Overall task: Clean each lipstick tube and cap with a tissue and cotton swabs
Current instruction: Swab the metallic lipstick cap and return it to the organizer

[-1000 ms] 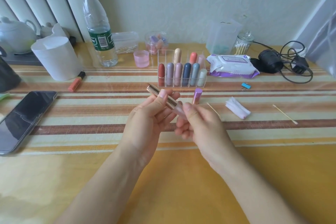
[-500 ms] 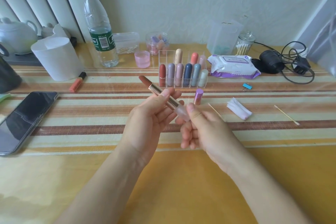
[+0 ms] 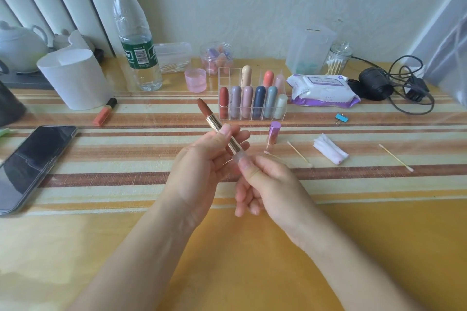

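Note:
A gold lipstick tube (image 3: 214,122) with a brown-red stick raised from its top is held slanted over the striped mat. My left hand (image 3: 202,166) grips its gold middle between thumb and fingers. My right hand (image 3: 262,184) pinches its frosted clear base. The purple cap (image 3: 274,132) stands upright on the mat just right of the hands. A folded tissue (image 3: 329,151) with a pink stain lies further right, with cotton swabs (image 3: 299,154) beside it. A clear organizer (image 3: 251,101) behind holds several capped lipsticks.
A phone (image 3: 32,161) lies at the left. An orange lipstick (image 3: 104,111) lies by a white holder (image 3: 73,78). Water bottle (image 3: 135,38), pink cup (image 3: 195,80), wet wipes pack (image 3: 322,89), swab jar (image 3: 338,58), blue clip (image 3: 341,118) and black cable (image 3: 399,88) line the back.
The brown-red stick has risen out of the gold tube; a second ago none showed. Both hands kept their hold on the tube.

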